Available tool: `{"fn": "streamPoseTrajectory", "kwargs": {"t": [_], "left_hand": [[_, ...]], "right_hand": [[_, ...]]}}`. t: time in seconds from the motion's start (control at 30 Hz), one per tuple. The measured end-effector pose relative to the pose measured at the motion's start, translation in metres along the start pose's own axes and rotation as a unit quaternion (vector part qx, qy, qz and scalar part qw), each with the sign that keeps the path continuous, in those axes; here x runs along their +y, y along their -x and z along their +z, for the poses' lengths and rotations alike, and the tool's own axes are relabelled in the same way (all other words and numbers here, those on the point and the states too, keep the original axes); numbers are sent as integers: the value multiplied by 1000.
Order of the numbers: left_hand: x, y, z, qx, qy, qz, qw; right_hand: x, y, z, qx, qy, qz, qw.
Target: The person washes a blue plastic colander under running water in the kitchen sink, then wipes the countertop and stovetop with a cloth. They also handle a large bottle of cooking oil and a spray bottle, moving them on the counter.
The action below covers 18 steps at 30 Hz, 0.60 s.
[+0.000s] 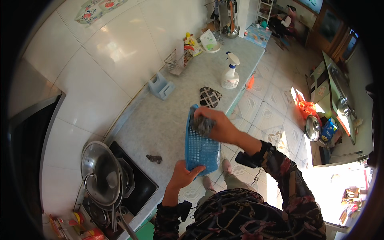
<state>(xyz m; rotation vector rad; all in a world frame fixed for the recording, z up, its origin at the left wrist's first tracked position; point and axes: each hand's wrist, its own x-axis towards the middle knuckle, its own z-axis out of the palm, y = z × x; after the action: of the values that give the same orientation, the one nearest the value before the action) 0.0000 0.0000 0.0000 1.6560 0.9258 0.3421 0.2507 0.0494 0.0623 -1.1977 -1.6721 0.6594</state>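
Observation:
Tilted on its side above the counter's front edge is a blue plastic mesh basket (200, 154). My left hand (185, 175) grips its near end, thumb over the rim. At the far end, my right hand (222, 127) is closed on a crumpled grey rag (203, 125), pressed against the inside of the basket. The fingertips under the rag are hidden. Just beyond the basket a black-and-white checked cloth (210, 97) lies on the counter, with a white spray bottle (231, 72) standing upright past it. A small dark crumpled scrap (154, 159) lies left of the basket.
A wok (102, 174) sits on the stove at the left. Along the wall stand a light-blue plastic holder (161, 86), a wire rack (178, 60) and hanging utensils (232, 24). A lidded pot (312, 128) stands at right; a person (287, 22) is far back.

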Motion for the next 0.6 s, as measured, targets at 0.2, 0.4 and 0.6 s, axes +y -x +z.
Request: {"fn": "streamPoseTrajectory", "kwargs": {"t": [0.2,0.4,0.6], "left_hand": [[-16,17,-12,65,306,111,943],[-42,15,-19,126,488,104,857],[-55,3,-17,164,492,97,849]], "right_hand": [[65,7,-21,27,-124,207,970],[91,53,-8,95,-296,270,911],[96,78,-1,149,-205,293,922]]}}
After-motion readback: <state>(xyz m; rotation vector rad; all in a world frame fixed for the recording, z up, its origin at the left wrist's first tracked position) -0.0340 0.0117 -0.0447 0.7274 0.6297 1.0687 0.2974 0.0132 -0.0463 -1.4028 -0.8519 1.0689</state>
